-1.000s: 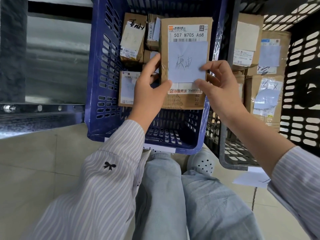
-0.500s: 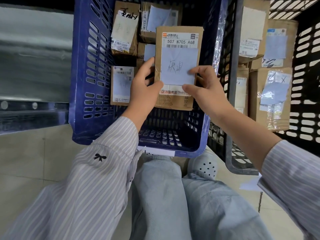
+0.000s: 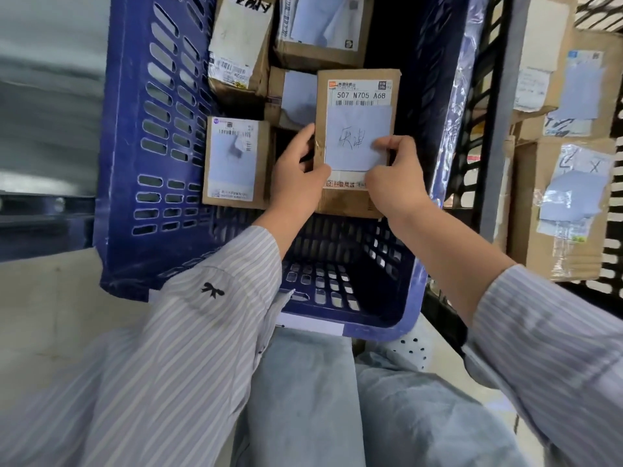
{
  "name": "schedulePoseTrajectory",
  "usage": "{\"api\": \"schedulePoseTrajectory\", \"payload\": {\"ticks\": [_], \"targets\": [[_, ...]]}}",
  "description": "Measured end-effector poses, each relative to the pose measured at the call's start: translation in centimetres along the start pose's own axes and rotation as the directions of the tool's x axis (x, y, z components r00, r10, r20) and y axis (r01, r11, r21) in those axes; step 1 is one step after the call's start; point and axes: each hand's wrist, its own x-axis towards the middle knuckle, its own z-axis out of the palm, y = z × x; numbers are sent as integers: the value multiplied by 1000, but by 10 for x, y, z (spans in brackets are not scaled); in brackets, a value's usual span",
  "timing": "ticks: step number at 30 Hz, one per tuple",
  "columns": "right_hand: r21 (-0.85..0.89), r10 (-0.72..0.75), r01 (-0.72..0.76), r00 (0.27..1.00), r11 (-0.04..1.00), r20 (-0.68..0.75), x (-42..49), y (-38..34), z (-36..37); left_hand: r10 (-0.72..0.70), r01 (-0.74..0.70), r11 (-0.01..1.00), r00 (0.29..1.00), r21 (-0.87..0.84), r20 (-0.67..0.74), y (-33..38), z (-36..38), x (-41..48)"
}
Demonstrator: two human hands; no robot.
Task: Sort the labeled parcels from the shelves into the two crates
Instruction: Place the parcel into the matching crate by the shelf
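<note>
So both hands are clamped on the same box here. The left hand (image 3: 296,178) is curled round the left long edge of the held parcel (image 3: 350,203), with the thumb laid across the front. The right hand (image 3: 394,185) is pinched on the lower right part, thumb pressed onto the pale blue handwritten note (image 3: 350,156) that's stuck below the printed label (image 3: 360,95). The parcel is kept face up between them, with its long axis pointed straight away from the body and the label end farthest out.

Honestly the next move can be read off one thing. The parcel is held inside the blue crate (image 3: 135,146), toward its right wall, and bare crate floor is seen just below and nearer than the hands. Judged from that, it only has to be lowered and let go, no turning needed. Whether its far end is already rested on the box beyond can't be told.

Just left of the left hand a smaller parcel (image 3: 232,160) is laid flat, and more boxes (image 3: 320,25) are packed in beyond the hands. The black crate (image 3: 501,146) is set off to the right of the right hand, past the blue wall, with its own parcels (image 3: 566,210) inside. If that crate were meant, the right hand would be the nearer one, and the box would have to be lifted over both walls.
</note>
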Motion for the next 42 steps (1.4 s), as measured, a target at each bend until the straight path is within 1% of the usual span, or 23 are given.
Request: {"api": "schedulePoseTrajectory", "payload": {"ticks": [5,12,17,21,24,25,26,27,29,30,33,35,37,39,42], "targets": [[39,20,-20,1000,999,-3,14,5,6,-3,3,1000,1000,3,0,-12,12,21],[104,58,-51,996,993,-68,28,4,17,34,-34,999,999,4,-23,-17,17,30],[129,90,-92,996,987,20,29,5,13,80,-79,996,995,31,-56,-20,9,24],[31,-1,-3,993,1000,122,30,4,17,53,-52,999,990,11,-131,-23,-7,30],[11,-44,43,983,999,178,36,3,19,44,-44,999,991,0,-127,-19,-16,37],[-46,-76,86,979,995,188,37,4,20,36,-36,999,992,2,-122,-17,-18,37],[-144,-128,158,972,977,196,39,5,21,35,-33,999,993,19,-112,-15,-19,37],[-269,-190,244,959,932,210,40,7,22,47,-42,997,994,61,-94,-14,-21,35],[-488,-292,379,924,786,247,42,10,22,83,-76,981,996,177,-31,-14,-23,32],[-559,-306,401,916,726,259,42,11,23,85,-83,968,996,236,1,-14,-23,31],[-692,-239,354,935,629,261,43,8,26,55,-82,903,996,421,77,-9,-24,29],[-743,-202,319,948,588,247,47,6,27,32,-80,866,994,494,106,-4,-25,32],[-768,-183,289,957,572,224,50,4,27,7,-62,866,994,496,113,1,-27,36],[-772,-172,264,964,579,201,52,3,27,-19,-37,867,994,497,106,4,-27,40],[-777,-171,253,967,577,189,54,6,28,-23,-30,839,996,544,90,3,-25,41]]}}
